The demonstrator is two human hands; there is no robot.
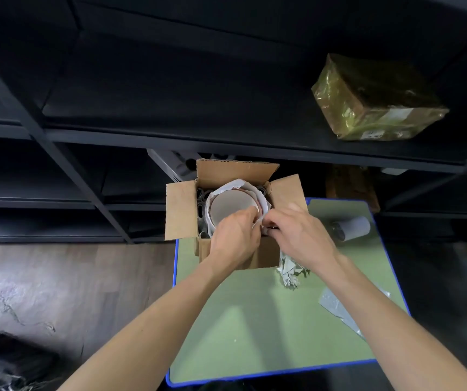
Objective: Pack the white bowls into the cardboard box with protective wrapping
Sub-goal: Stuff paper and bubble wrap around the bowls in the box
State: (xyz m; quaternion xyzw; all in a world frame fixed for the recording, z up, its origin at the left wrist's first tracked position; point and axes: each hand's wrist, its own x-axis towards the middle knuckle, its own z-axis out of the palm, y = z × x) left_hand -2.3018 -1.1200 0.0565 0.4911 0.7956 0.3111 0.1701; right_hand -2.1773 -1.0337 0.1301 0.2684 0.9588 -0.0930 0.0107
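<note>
1. A green table (254, 320) with a blue edge is set on a wooden floor (57, 277), in front of dark shelving (170, 136).
2. On the near right part of the table a flat grey sheet (336, 303) is laid. A crumpled wad of paper (291, 272) is seen just beside the near right corner of the cardboard box (181, 210).
3. Both bare forearms are stretched across the table to the box, which is placed at the table's far left corner with its flaps folded open.
4. The left hand (235, 238) is curled over the near rim of the white bowl (232, 207), its fingers closed on the edge of the white wrapping paper (238, 183).
5. The right hand (300, 235) is held just beside it, and the same paper edge is pinched in its fingers.
6. The bowl is seated inside the box and ringed by the wrapping paper; dark filler is packed between it and the walls.
7. A white roll (353, 227) is laid near the table's far right corner.
8. Farthest off, a parcel in yellowish film (376, 100) is kept on a shelf.
</note>
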